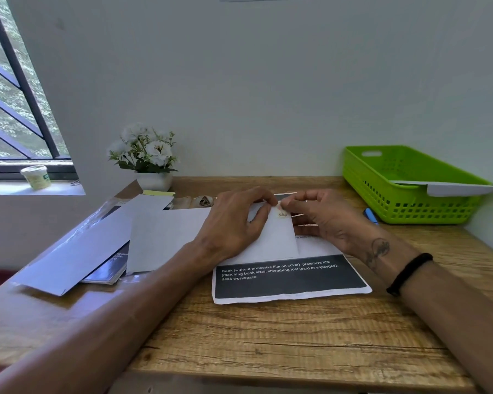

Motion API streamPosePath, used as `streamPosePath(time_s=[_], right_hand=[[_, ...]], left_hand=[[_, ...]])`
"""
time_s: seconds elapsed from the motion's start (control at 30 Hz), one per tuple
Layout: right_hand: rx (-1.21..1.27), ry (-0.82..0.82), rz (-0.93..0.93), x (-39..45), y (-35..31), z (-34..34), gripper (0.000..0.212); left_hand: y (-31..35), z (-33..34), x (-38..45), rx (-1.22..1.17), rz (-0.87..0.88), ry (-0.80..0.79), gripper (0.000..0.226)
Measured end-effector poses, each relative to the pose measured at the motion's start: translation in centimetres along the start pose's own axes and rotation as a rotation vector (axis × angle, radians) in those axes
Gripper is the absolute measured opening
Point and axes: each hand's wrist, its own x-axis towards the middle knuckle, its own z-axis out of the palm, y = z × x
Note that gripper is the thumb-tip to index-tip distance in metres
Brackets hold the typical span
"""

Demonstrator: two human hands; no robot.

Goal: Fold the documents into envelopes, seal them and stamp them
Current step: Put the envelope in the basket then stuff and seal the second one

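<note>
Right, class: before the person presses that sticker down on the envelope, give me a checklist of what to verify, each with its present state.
1. Envelope lies flat on the desk: ok.
2. Left hand steadies the envelope: ok, it rests on it.
3. Sticker sits at the envelope's top edge: ok.
4. Right hand has the sticker under control: ok, its fingertips are at it.
5. Flap fully closed beneath the sticker: cannot tell, the hands hide it.
6. Document inside the envelope: cannot tell.
</note>
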Motion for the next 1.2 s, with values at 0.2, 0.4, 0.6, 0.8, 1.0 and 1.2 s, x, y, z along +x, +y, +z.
streamPosePath(time_s=[0.2,0.4,0.6,0.8,1.0,1.2], right_hand=[[-0.034,0.003,0.007,0.1,0.0,0.4,0.023],[-0.082,-0.073,0.0,-0.4,-0.1,0.0,0.026],[0.039,0.076,-0.11,0.3,-0.7,-1.0,0.019],[0.202,0.235,-0.165,0.4,-1.4,-1.4,0.017],[0.191,0.373,-0.186,0.7,-1.4,-1.9,0.011],[0.397,0.219,-0.054,0.4,-1.5,-1.6,0.012]], left_hand=[[0.0,0.0,0.0,-0.002,0.002,0.007,0.016],[-0.2,-0.5,0.2,0.04,0.01,0.042,0.017],[-2.5,-2.8,1.0,0.33,-0.241,0.416,0.039],[-4.6,-4.5,1.2,-0.187,-0.761,0.425,0.069],[-3.7,-5.3,1.7,-0.722,-0.917,0.448,0.013],[-3.6,-5.4,2.0,-0.947,-0.987,0.518,0.017]])
